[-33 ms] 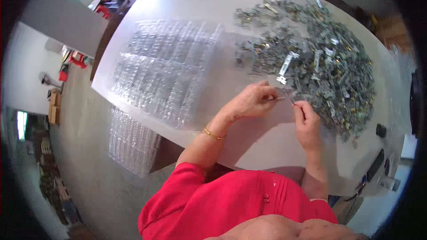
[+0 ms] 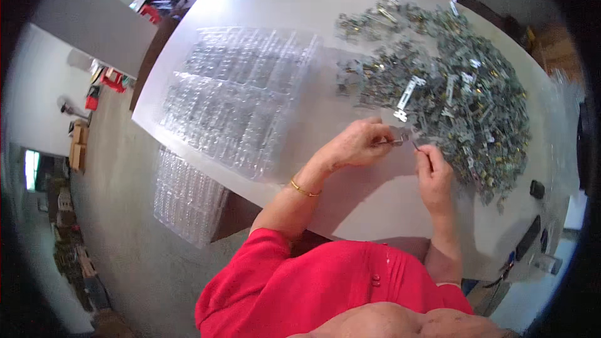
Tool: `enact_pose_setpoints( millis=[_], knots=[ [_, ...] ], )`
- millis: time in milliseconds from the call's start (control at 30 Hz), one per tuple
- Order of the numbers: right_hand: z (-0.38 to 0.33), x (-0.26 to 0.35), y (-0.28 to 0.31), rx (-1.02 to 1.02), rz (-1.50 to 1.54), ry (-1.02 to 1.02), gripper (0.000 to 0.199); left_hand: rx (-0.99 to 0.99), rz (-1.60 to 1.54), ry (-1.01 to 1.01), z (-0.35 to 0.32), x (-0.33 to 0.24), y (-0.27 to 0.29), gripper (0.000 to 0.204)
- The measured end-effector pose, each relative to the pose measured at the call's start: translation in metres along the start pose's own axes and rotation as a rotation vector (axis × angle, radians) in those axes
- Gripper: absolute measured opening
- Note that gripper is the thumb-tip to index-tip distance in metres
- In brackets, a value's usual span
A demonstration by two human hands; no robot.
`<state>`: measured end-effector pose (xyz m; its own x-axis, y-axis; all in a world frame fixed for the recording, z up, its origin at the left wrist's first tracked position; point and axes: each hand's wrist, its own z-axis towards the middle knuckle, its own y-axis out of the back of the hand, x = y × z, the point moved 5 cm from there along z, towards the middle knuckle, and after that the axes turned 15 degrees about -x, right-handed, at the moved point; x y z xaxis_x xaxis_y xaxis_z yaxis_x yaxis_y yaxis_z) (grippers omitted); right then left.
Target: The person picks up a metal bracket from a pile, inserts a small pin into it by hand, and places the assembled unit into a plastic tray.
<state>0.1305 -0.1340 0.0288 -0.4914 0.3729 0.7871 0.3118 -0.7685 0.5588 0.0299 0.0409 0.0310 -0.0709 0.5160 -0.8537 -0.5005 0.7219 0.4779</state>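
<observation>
My left hand [image 2: 358, 144] is closed, its thumb and fingers pinching a small grey metal piece [image 2: 395, 140] whose exact kind is too small to tell. Just to the right, my right hand [image 2: 434, 176] is closed in a pinch on a thin dark sliver-like piece [image 2: 416, 146], its tip close to the left hand's piece. Whether the two pieces touch is unclear. Beyond both hands spreads a large pile of small metal pieces [image 2: 476, 103], grey with some gold-coloured bits. A brighter, longer silver bracket-like piece [image 2: 407, 96] lies at the pile's near left.
Clear plastic trays [image 2: 228, 109] with rows of pockets cover the left part of the white table [image 2: 350, 203]. More clear trays [image 2: 188, 197] stand lower, beside the table's left edge. A small black object [image 2: 536, 189] and a dark flat object [image 2: 529, 238] lie at the right.
The whole view has shifted slightly. The metal piece in my left hand shows more plainly between the fingers; both hands keep nearly the same place over the table.
</observation>
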Motion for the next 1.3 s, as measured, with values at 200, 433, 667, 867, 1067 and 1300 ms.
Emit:
enact_pose_setpoints(
  millis=[200,433,667,867,1067,1300],
  knots=[
    [-0.004,0.001,-0.017,0.013,0.155,0.031,0.011,0.059,0.048,-0.065,-0.007,0.021,-0.010,0.020],
    [-0.008,-0.007,-0.028,0.090,0.151,0.014,0.011,0.039,0.004,-0.060,-0.005,0.017,-0.005,0.025],
    [-0.010,-0.017,-0.029,0.070,0.184,-0.025,0.012,-0.015,0.335,-0.015,-0.007,0.024,-0.016,0.022],
    [-0.013,-0.019,-0.030,0.044,0.224,-0.029,0.014,-0.198,0.435,-0.016,-0.034,-0.017,0.012,0.019],
    [-0.011,-0.013,-0.034,0.066,0.190,0.089,0.014,-0.515,0.580,-0.078,-0.077,-0.061,0.114,0.017],
    [-0.011,-0.006,-0.033,0.071,0.145,0.148,0.012,-0.932,0.678,0.138,-0.096,-0.025,0.286,0.017]
  ],
)
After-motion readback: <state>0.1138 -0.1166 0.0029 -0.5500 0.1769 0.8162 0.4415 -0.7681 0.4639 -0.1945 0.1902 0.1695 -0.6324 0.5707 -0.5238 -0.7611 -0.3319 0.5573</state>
